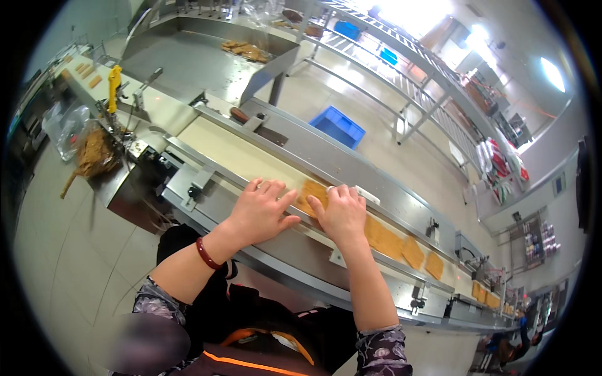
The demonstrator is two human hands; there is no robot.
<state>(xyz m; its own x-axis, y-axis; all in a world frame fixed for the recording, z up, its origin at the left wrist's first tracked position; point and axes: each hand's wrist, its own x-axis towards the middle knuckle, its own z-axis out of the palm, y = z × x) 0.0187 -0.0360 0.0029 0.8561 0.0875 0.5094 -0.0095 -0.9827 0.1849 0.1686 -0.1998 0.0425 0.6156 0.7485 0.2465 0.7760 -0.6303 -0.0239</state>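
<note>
A pale conveyor belt [251,156] runs in front of me, carrying flat orange-brown food slabs. My left hand [260,212] is over the belt's near rail, fingers spread, with nothing in it; its fingertips point toward the belt. My right hand [342,212] lies over the belt with its thumb apart from its fingers. The thumb reaches onto a slab [308,191], which lies between my two hands. The palm partly hides whatever is under it. Further slabs [382,238] lie to its right, with single ones [434,265] spaced beyond.
A knife with a wooden handle [239,114] rests beyond the belt. Back left stands a steel tray table [182,53] with a pile of brown pieces [246,50]. A blue crate [338,127] sits on the floor. At left are a yellow-handled device [113,89] and a bagged brown mass [97,150].
</note>
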